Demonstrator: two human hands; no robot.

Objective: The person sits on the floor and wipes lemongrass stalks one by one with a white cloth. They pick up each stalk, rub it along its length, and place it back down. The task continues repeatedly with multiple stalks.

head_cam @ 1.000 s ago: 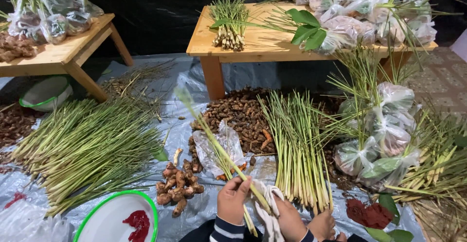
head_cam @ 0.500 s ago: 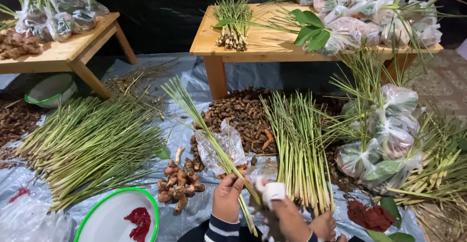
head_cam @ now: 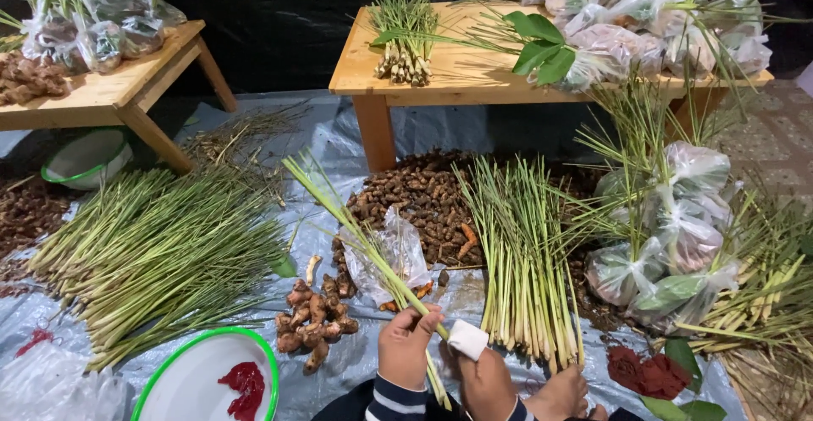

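Clamped in the left hand (head_cam: 406, 349), a few lemongrass stalks (head_cam: 356, 230) slant up to the left, lower and flatter than half a second ago. Closed against their base, the right hand (head_cam: 487, 383) pinches a white roll (head_cam: 467, 339), now pressed to the stalks. Just left lie ginger roots (head_cam: 315, 319) and a green-rimmed bowl (head_cam: 203, 379), right a lemongrass pile (head_cam: 529, 260).

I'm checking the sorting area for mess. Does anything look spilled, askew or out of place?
Mostly tidy heaps. One orange root lies atop the brown root pile, unlike the rest. A loose clear bag sprawls over that pile's edge. The left hand grips lemongrass stalks; the right hand holds a white roll.
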